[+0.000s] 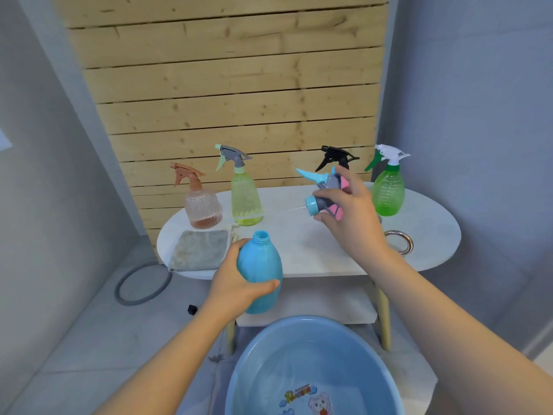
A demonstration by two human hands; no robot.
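Grey floor tiles (pixel 89 339) run under you, and nearest your feet stands a blue basin (pixel 359 339) with what looks like shallow water in it and a cartoon print on its bottom.

Above the basin's far rim, your left hand (pixel 236 283) is wrapped round the blue bottle (pixel 260 265), thumb across the front and fingers curled behind. The bottle is upright, in the air just before the table's (pixel 314 250) front edge. Its threaded neck is open and bears no cap.

Further out, your right hand (pixel 350 214) grips the spray head (pixel 323 193) above the table, fingers curled about its body, collar pointing left towards the bottle. A thin tube seems to trail from the collar. Head and bottle are apart.

On the table lie a folded grey cloth (pixel 199 250) at the left and a metal ring (pixel 399 241) at the right. Along the back stand a peach bottle (pixel 203 205), a yellow bottle (pixel 245 199), a black-topped bottle (pixel 335 157) largely hidden by your hand, and a green bottle (pixel 387 190), all with heads fitted. Wooden slats (pixel 227 85) close the view.

Assessment: the head is off, so the opening step appears done. Filling or emptying at the basin, then screwing the head back on, appears outstanding. The bottle's contents cannot be told.
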